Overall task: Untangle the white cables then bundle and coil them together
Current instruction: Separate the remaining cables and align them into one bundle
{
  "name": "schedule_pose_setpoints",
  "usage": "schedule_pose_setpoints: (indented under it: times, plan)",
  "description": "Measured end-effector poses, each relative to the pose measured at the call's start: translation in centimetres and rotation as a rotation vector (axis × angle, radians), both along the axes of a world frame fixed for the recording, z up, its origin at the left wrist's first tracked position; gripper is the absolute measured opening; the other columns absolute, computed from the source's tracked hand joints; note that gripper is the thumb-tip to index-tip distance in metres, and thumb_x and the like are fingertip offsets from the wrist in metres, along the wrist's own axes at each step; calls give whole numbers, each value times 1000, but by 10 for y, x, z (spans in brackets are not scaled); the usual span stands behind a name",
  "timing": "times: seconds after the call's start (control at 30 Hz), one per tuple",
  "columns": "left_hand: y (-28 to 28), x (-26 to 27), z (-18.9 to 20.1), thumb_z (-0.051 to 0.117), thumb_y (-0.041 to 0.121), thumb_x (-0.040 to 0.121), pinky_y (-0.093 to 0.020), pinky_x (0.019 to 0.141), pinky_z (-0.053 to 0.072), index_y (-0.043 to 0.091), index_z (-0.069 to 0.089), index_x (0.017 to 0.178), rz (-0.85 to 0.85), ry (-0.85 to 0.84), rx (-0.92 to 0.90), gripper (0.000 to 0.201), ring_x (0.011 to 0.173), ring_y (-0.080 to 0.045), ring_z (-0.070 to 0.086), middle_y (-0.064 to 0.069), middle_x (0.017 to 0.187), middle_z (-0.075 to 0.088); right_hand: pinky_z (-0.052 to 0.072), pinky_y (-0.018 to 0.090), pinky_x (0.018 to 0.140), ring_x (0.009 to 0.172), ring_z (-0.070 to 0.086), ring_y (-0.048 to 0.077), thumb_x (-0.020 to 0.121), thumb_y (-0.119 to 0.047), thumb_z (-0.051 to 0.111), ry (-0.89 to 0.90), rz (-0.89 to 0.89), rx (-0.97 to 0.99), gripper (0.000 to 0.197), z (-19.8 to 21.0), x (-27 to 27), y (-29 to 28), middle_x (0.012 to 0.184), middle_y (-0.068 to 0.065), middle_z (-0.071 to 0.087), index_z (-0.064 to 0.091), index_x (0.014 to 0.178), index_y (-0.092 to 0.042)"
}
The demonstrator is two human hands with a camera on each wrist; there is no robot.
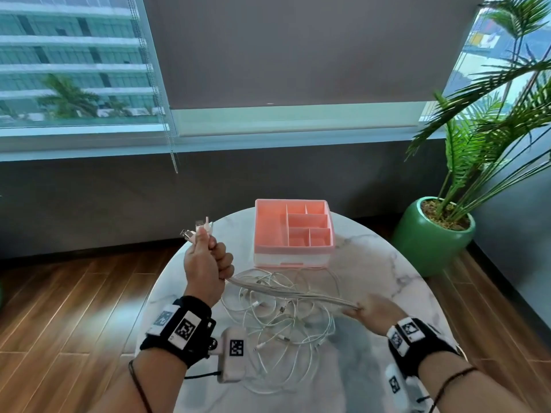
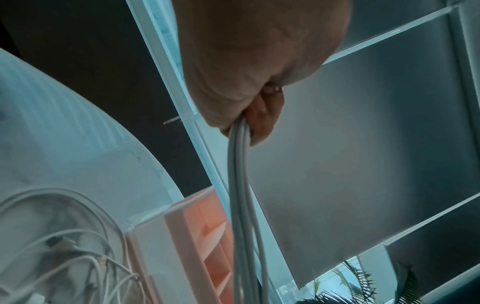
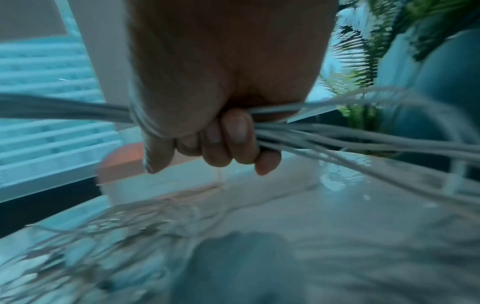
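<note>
Several white cables (image 1: 286, 292) run as one straight bundle between my two hands above the marble table (image 1: 387, 263). My left hand (image 1: 205, 260) is raised at the table's left and grips the bundle near its USB plug ends (image 1: 196, 229), which stick up out of the fist. In the left wrist view the strands (image 2: 240, 185) drop out of that fist (image 2: 249, 115). My right hand (image 1: 372, 312) grips the bundle lower at the right; its curled fingers (image 3: 233, 142) wrap the strands (image 3: 337, 137). The cables' loose remainder (image 1: 277, 332) lies tangled in loops on the table.
A pink divided organizer box (image 1: 293, 232) stands at the far middle of the table, just behind the loose loops. A potted palm in a green pot (image 1: 435, 236) stands on the floor at the right. Wooden floor (image 1: 74, 293) lies left of the table.
</note>
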State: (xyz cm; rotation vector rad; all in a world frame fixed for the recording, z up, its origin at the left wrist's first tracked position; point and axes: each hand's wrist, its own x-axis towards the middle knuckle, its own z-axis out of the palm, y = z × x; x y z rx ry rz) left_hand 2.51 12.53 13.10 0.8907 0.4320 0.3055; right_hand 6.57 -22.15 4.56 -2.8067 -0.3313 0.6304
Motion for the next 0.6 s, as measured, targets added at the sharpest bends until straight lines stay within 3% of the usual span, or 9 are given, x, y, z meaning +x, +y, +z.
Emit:
schedule_pose_setpoints:
  times: [0.1, 0.17, 0.2, 0.3, 0.4, 0.5, 0.57, 0.6]
  plan:
    - [14, -2, -7, 34, 46, 107, -16, 42, 11, 23, 35, 67, -3, 25, -16, 46, 39, -7, 15, 6, 53, 22, 44, 32, 73, 89, 65, 25, 90, -70, 45, 7, -99, -138, 54, -4, -4, -69, 81, -2, 62, 58, 74, -20]
    - [17, -5, -16, 35, 46, 107, -15, 42, 12, 22, 35, 67, -36, 69, -20, 46, 39, -7, 16, 6, 53, 21, 49, 35, 73, 84, 64, 26, 75, -87, 35, -58, -194, -203, 70, 2, -4, -113, 79, -2, 62, 57, 71, -21]
    - [13, -7, -21, 35, 46, 107, -14, 41, 13, 22, 35, 67, -59, 89, -17, 46, 39, -7, 16, 6, 53, 22, 51, 37, 71, 79, 64, 26, 72, -86, 34, -107, -226, -220, 68, 10, -1, -130, 76, -1, 64, 60, 71, -23]
    - [-5, -9, -32, 36, 46, 107, -15, 39, 15, 22, 35, 67, -120, 111, -15, 46, 39, -7, 16, 6, 52, 22, 48, 34, 57, 62, 63, 24, 94, -56, 47, -313, -294, -264, 42, 47, 9, -156, 62, -3, 64, 62, 66, -28]
    - [-16, -8, -32, 36, 45, 107, -14, 38, 17, 22, 35, 67, -144, 105, -4, 46, 39, -7, 16, 6, 52, 22, 46, 34, 59, 66, 59, 32, 96, -61, 42, -408, -349, -271, 48, 71, 13, -160, 68, 1, 64, 64, 70, -27]
    - [-14, -7, -32, 37, 47, 106, -14, 37, 19, 22, 35, 68, -139, 107, 27, 46, 39, -8, 16, 6, 52, 22, 47, 36, 61, 70, 61, 33, 98, -47, 49, -301, -387, -221, 39, 58, 8, -154, 70, 2, 66, 63, 69, -24]
    - [-8, -9, -34, 37, 48, 106, -13, 38, 19, 22, 35, 68, -129, 120, 39, 46, 39, -8, 16, 6, 52, 22, 51, 37, 69, 81, 67, 35, 94, -34, 52, -177, -383, -254, 28, 21, 3, -156, 82, 6, 72, 61, 70, -24]
    - [-5, -11, -35, 37, 48, 106, -13, 38, 19, 22, 35, 68, -121, 130, 42, 46, 38, -7, 16, 6, 52, 22, 51, 37, 74, 90, 68, 35, 92, -35, 51, -106, -360, -288, 25, -2, 0, -158, 91, 9, 73, 58, 71, -24]
